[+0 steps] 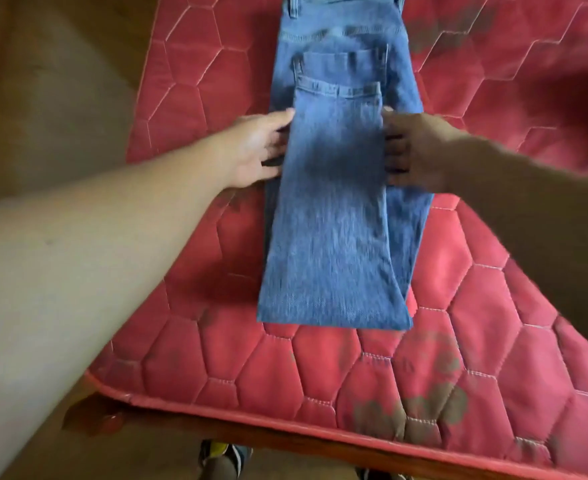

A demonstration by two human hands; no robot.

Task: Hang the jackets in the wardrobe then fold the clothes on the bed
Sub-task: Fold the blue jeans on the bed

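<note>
A pair of blue jeans (334, 209) lies lengthwise on the red quilted mattress (320, 375), with the legs folded up over the seat and the hems near the back pocket. My left hand (254, 147) holds the left edge of the folded leg layer, fingers tucked under the denim and thumb at the edge. On the opposite edge, my right hand (417, 150) grips the same layer in the same way. No jacket or wardrobe is in view.
The mattress corner points toward me, on a dark wooden bed frame (285, 441). Brown floor (43, 98) runs along the left side. My feet in shoes (223, 459) stand just below the frame's edge. Dark stains mark the mattress near the front right.
</note>
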